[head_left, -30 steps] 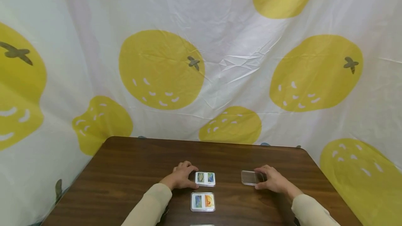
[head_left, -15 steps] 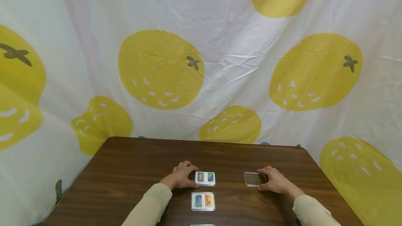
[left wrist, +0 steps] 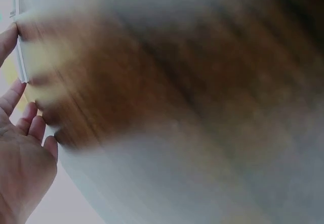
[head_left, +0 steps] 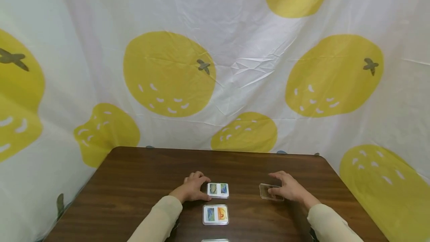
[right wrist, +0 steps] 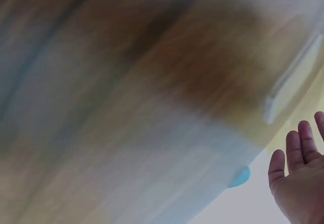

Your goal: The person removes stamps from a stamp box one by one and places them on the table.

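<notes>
In the head view my left hand (head_left: pixel 192 189) holds the left end of a clear plastic card case (head_left: pixel 218 190), thumb and index finger at its edges. Two small colour pictures on white show inside it. The left wrist view catches the fingertips (left wrist: pixel 19 85) against the case's thin rim (left wrist: pixel 21 57). My right hand (head_left: pixel 291 188) is over an empty-looking clear plastic lid or case (head_left: pixel 264 192) lying flat on the table, its thumb and fingers spread apart. Whether the thumb touches the plastic cannot be told. Extended fingers (right wrist: pixel 306 148) appear in the right wrist view, near a pale clear edge (right wrist: pixel 291 85).
Below the held case lies a second card case (head_left: pixel 215 214), with a blue and an orange picture. The edge of a third case (head_left: pixel 215 240) shows at the frame's bottom. The brown wooden table (head_left: pixel 151 171) ends at a fruit-patterned curtain (head_left: pixel 235 96).
My right hand has let go of the clear lid and its fingers have spread, with the lid now lying flat and slightly turned. The left hand keeps its place on the card case.
</notes>
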The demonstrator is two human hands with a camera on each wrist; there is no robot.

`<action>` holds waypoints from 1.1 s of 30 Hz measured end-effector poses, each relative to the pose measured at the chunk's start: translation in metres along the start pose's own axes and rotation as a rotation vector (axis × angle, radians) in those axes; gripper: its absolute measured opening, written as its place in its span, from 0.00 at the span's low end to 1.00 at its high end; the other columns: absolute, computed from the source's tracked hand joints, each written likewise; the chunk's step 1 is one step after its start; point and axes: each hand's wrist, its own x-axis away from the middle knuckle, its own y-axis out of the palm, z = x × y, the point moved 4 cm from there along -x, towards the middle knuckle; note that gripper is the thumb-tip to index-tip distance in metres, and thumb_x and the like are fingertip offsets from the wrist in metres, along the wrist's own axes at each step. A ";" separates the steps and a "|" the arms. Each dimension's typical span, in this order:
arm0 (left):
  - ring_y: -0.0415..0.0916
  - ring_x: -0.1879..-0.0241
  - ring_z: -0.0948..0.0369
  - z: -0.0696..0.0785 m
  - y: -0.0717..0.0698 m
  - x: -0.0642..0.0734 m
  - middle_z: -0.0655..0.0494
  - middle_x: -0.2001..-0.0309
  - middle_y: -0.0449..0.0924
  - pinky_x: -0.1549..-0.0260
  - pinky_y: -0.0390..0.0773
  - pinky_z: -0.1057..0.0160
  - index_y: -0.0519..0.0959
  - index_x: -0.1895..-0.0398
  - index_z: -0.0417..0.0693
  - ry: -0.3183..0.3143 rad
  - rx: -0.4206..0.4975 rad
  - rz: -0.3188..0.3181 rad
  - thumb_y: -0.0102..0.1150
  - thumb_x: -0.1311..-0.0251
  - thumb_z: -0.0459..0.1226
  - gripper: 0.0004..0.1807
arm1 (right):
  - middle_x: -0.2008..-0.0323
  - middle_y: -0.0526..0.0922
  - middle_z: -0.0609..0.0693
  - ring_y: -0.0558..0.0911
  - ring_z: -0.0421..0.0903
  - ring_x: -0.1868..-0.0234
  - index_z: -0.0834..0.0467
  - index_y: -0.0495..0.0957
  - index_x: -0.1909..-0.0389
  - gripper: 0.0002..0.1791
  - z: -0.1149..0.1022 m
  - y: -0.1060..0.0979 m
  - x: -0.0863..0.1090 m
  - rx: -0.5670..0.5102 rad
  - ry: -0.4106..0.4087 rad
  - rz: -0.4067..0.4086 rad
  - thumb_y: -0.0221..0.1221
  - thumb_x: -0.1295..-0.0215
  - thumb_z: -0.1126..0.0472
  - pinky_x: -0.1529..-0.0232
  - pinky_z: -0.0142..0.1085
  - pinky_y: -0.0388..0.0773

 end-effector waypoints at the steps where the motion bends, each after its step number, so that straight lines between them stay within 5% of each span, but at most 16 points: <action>1: 0.63 0.43 0.46 0.000 0.000 0.000 0.48 0.45 0.67 0.45 0.61 0.43 0.77 0.43 0.46 0.001 -0.007 0.002 0.75 0.50 0.49 0.32 | 0.40 0.71 0.63 0.68 0.67 0.38 0.65 0.72 0.36 0.33 -0.004 0.000 -0.002 -0.007 -0.011 0.010 0.68 0.38 0.53 0.43 0.63 0.66; 11: 0.63 0.43 0.46 0.003 0.000 -0.001 0.47 0.44 0.69 0.46 0.62 0.44 0.77 0.42 0.43 0.009 0.017 0.002 0.75 0.51 0.47 0.33 | 0.39 0.72 0.60 0.69 0.64 0.36 0.62 0.71 0.34 0.31 -0.047 0.014 -0.023 -0.105 -0.021 0.022 0.63 0.33 0.51 0.41 0.61 0.66; 21: 0.63 0.45 0.48 -0.002 0.002 -0.004 0.49 0.46 0.69 0.46 0.62 0.45 0.79 0.43 0.46 -0.031 0.064 0.005 0.76 0.51 0.46 0.31 | 0.42 0.78 0.61 0.75 0.59 0.40 0.65 0.75 0.38 0.26 -0.087 0.044 -0.044 -0.296 0.053 0.052 0.63 0.32 0.56 0.42 0.55 0.70; 29: 0.62 0.43 0.48 0.000 0.001 -0.004 0.49 0.44 0.68 0.44 0.61 0.44 0.79 0.43 0.47 -0.059 0.075 -0.005 0.76 0.51 0.45 0.30 | 0.48 0.82 0.60 0.78 0.59 0.45 0.68 0.80 0.47 0.22 -0.096 0.067 -0.053 -0.404 0.190 0.140 0.65 0.35 0.57 0.44 0.53 0.72; 33: 0.62 0.42 0.48 0.001 0.003 -0.004 0.49 0.43 0.68 0.44 0.61 0.44 0.79 0.43 0.48 -0.063 0.076 -0.011 0.76 0.50 0.46 0.30 | 0.50 0.83 0.60 0.78 0.59 0.45 0.67 0.81 0.49 0.21 -0.097 0.075 -0.054 -0.373 0.206 0.160 0.66 0.36 0.56 0.44 0.53 0.72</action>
